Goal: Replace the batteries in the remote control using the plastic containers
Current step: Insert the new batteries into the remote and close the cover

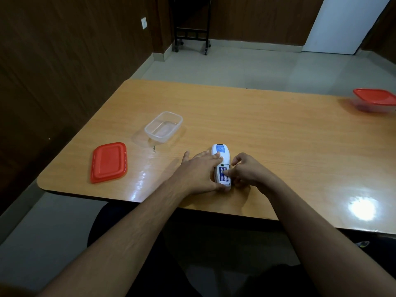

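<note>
Batteries (224, 174) sit exposed in the open compartment of the white remote control (221, 163), which lies face down near my edge of the wooden table (267, 129). My left hand (199, 170) pins the remote flat, its fingers spread loosely across the body with the fingertips (216, 155) pressing above the compartment. My right hand (244, 171) is curled in from the other side, one fingertip on a cell, but it has not closed around anything that I can see.

I judge this to be the removal step: prying out the old cells. The next move calls for getting a fingertip under one end of a battery and levering it up against the spring while the left hand keeps the body from sliding.

An open clear plastic container (164, 126) waits empty to the left, well apart from the remote, with its red lid (108, 162) lying beside it. A second container with a red lid on (374, 100) stands at the far right, cut off by the frame, and its contents are too blurred to name. I cannot find the battery cover, and the cells' polarity marks are unreadable.
</note>
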